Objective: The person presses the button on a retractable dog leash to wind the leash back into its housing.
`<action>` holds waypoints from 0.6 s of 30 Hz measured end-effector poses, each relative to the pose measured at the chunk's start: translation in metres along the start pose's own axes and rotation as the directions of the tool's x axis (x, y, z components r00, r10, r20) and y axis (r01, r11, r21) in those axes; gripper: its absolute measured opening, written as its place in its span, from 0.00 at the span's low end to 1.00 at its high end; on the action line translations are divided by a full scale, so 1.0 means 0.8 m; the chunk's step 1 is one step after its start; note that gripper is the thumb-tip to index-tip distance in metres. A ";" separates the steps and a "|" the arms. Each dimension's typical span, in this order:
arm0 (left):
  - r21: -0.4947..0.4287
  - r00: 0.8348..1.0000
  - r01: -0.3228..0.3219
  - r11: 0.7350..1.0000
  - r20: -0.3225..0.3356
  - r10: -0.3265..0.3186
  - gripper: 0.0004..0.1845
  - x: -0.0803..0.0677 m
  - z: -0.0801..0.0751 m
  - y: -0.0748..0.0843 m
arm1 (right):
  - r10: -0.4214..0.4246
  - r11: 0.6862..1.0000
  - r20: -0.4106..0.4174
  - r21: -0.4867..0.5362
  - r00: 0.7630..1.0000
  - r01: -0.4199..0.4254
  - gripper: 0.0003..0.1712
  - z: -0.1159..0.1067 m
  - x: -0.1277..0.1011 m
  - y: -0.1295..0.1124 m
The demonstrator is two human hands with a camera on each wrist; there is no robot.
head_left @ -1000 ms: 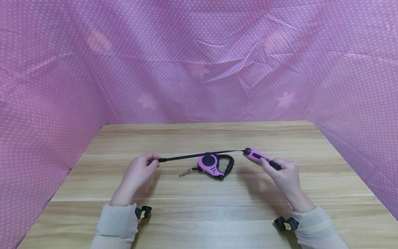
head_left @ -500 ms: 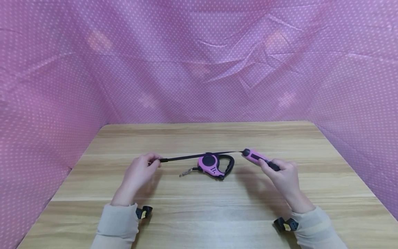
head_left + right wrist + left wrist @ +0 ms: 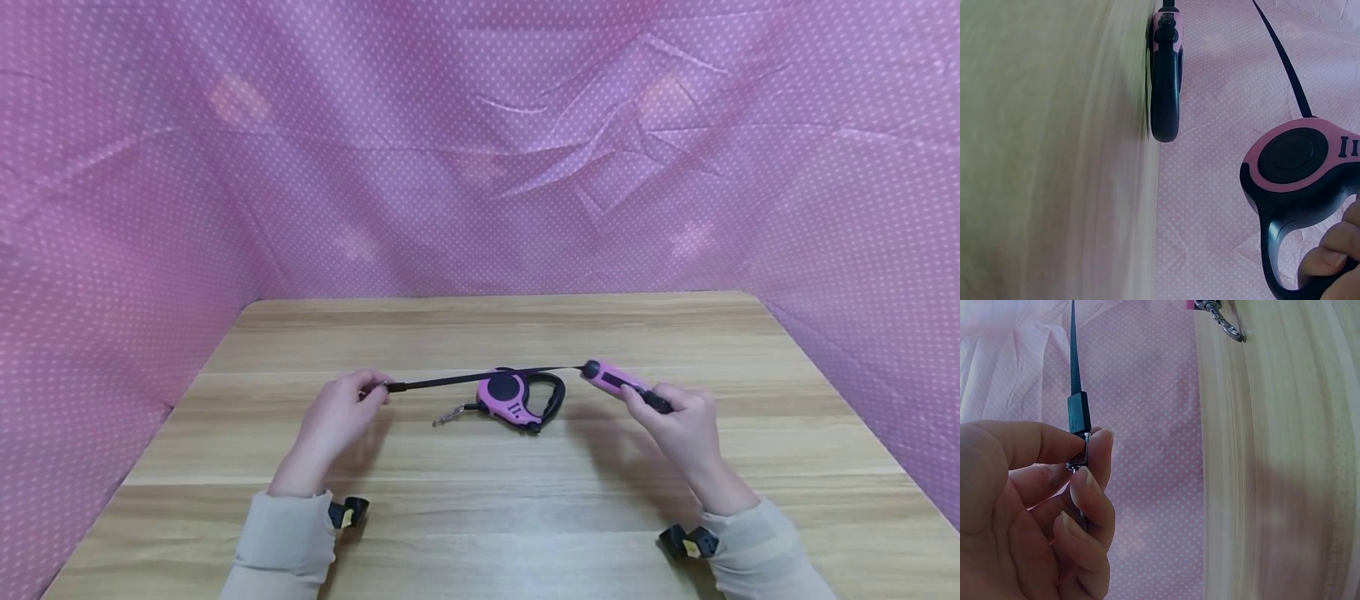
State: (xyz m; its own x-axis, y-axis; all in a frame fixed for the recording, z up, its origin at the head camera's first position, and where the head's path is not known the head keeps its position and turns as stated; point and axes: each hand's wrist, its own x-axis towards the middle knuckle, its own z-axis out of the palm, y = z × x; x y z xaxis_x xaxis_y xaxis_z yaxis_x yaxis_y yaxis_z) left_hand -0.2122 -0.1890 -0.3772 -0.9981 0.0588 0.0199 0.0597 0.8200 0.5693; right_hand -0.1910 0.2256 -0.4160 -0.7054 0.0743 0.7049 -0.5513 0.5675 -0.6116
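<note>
Two pink-and-black retractable dog leashes are in view. My right hand [image 3: 678,425] grips one leash [image 3: 609,377] by its black handle above the table; in the right wrist view, fingers curl through the loop under its round casing [image 3: 1291,156]. From that casing a black strap [image 3: 450,380] stretches leftward to my left hand [image 3: 339,417]. There, thumb and fingers pinch the metal clip [image 3: 1077,464] at the strap's end, just past its black sleeve [image 3: 1079,412]. The other leash [image 3: 510,400] lies on the table between the hands, with the strap passing across it in the head view.
The second leash's metal clip [image 3: 450,416] points left on the wooden table [image 3: 480,508]. Pink dotted cloth [image 3: 480,208] hangs behind the table and along both sides. Small black cameras sit at both wrists.
My right hand and its leash casing have shifted very slightly left and down. My left hand has edged a little to the right, still pinching the clip. The leash on the table stays put.
</note>
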 end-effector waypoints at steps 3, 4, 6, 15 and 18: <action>-0.002 1.000 0.000 1.000 -0.001 0.000 0.15 0.000 0.000 0.000 | -0.017 1.000 -0.003 -0.005 1.000 0.017 0.22 0.000 0.000 0.002; -0.002 1.000 0.001 1.000 0.001 -0.001 0.15 0.000 0.000 0.000 | -0.020 1.000 -0.003 -0.010 1.000 0.020 0.22 0.001 0.000 0.002; 0.001 1.000 0.001 1.000 0.000 -0.001 0.15 0.000 0.001 0.000 | -0.030 0.999 -0.008 -0.017 1.000 0.030 0.22 0.001 -0.001 0.003; 0.005 1.000 -0.004 1.000 -0.003 0.004 0.15 -0.001 0.001 0.001 | -0.057 0.998 -0.015 -0.019 0.998 0.057 0.21 0.003 -0.002 0.004; 0.005 1.000 -0.002 1.000 0.000 0.002 0.15 -0.002 0.002 0.002 | -0.071 0.997 -0.004 -0.025 0.998 0.070 0.22 0.003 -0.002 0.005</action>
State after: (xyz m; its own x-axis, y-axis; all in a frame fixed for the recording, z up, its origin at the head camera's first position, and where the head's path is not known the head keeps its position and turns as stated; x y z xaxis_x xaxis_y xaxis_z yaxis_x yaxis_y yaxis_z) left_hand -0.2106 -0.1869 -0.3774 -0.9979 0.0604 0.0212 0.0618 0.8227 0.5651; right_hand -0.1930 0.2259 -0.4199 -0.6630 0.0374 0.7477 -0.5885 0.5913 -0.5514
